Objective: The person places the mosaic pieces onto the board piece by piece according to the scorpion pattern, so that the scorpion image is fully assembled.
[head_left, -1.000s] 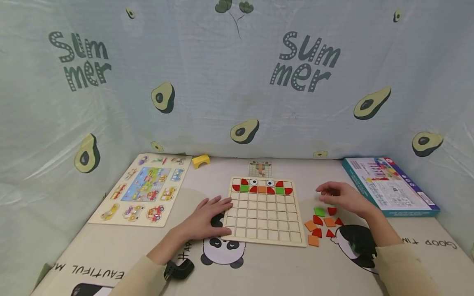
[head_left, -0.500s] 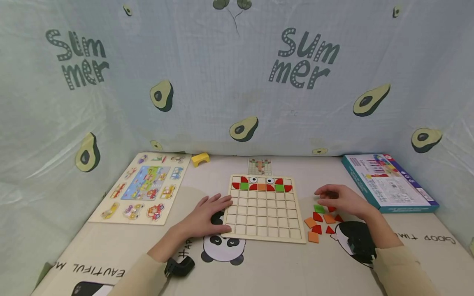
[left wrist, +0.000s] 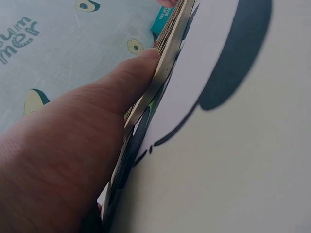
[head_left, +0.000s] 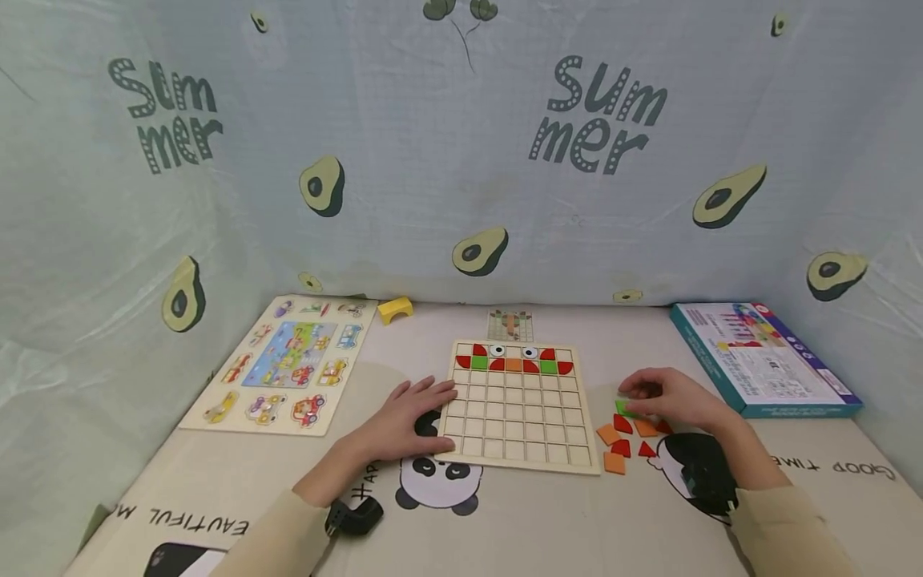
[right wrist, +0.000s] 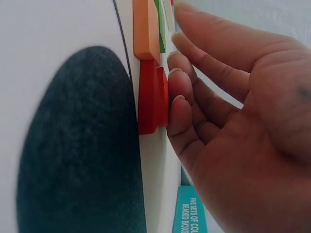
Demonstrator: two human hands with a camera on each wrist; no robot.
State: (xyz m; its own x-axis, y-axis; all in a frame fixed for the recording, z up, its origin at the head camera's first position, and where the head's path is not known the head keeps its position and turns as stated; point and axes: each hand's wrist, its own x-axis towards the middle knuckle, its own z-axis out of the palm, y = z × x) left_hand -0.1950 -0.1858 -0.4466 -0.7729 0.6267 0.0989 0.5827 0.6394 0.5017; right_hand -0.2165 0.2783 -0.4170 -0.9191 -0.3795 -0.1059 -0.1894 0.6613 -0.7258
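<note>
The wooden grid board [head_left: 515,417] lies mid-table, its top rows filled with red, green and orange tiles and two eye tiles. My left hand [head_left: 414,421] rests on its left edge with fingers spread; the left wrist view puts the thumb [left wrist: 129,77] on the rim. Over the loose pieces at the board's right hovers my right hand [head_left: 674,397], fingers loosely bent. Beside its fingertips is a green square tile [head_left: 624,408]. In the right wrist view, the lower fingertips [right wrist: 180,109] are close to a red piece [right wrist: 148,102]; contact is unclear. No held piece is visible.
A small pattern card [head_left: 510,325] lies behind the board. Leftward are a picture puzzle board [head_left: 277,409] and a yellow arch block [head_left: 395,309]; a teal box [head_left: 771,361] stands at the right. Orange square tiles [head_left: 614,463] and red pieces [head_left: 622,425] lie right of the board.
My right hand has lowered toward the loose pieces and now covers a red piece seen earlier beside the green tile. The left hand stays on the board's edge. The head view shifts slightly.
</note>
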